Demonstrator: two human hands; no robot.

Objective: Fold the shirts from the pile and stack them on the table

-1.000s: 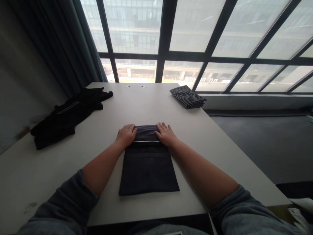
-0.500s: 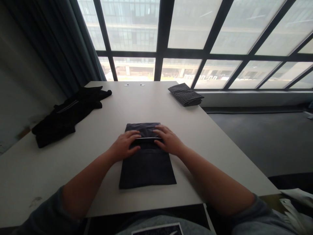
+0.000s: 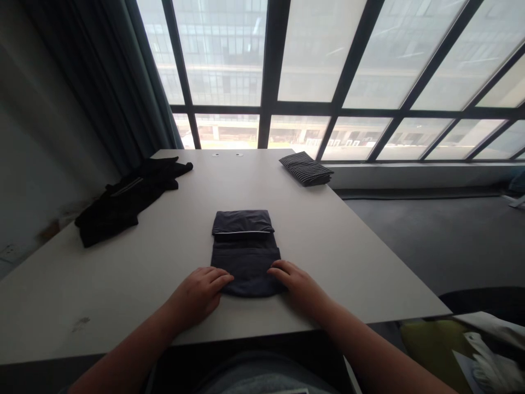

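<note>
A dark grey garment (image 3: pixel 246 262), partly folded, lies in front of me on the white table (image 3: pixel 320 246). Its far part is folded over, with a thin white line along the fold's edge. My left hand (image 3: pixel 203 290) grips the near left corner, thumb and fingers pressed together on the cloth. At the near right corner, my right hand (image 3: pixel 299 284) pinches the fabric the same way. The near edge between both hands curves and looks slightly lifted.
A crumpled black garment (image 3: pixel 123 202) lies at the table's left edge. A folded striped cloth (image 3: pixel 307 168) rests at the far right corner. Beyond the table's near right edge are a green item (image 3: pixel 435 350) and white items (image 3: pixel 492 361).
Both hands have moved from the garment's far fold back to its near corners and closed on the cloth. The near edge has been drawn up and now curves. The view has tilted slightly up.
</note>
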